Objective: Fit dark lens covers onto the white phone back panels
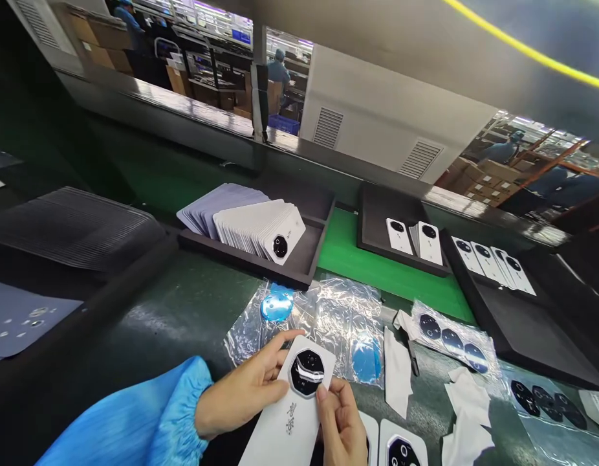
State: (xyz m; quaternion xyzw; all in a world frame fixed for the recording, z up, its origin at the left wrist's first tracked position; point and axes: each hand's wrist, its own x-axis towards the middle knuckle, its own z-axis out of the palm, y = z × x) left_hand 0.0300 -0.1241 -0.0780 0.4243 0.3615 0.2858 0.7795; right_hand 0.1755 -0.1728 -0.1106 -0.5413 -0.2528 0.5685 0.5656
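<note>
A white phone back cover (280,430) with a black eight-sided camera lens plate (306,373) is held tilted at the bottom middle. My left hand (251,388) grips its left edge, thumb flat on the white face beside the lens plate. On the right edge my right hand (341,421) is closed, its thumb touching the plate's lower right corner. Two more white covers (403,446) lie partly cut off by the frame, right of my right hand. Beyond my hands lies clear plastic wrap (338,304) with round blue film pieces (366,359).
A black tray (304,275) holds a fanned stack of white and lilac covers (251,223). Further trays with covers stand at the back right (401,249) and far right (546,330). White cloths (398,375) and bagged lens plates (452,340) lie at right. Dark stacked sheets (71,226) are left.
</note>
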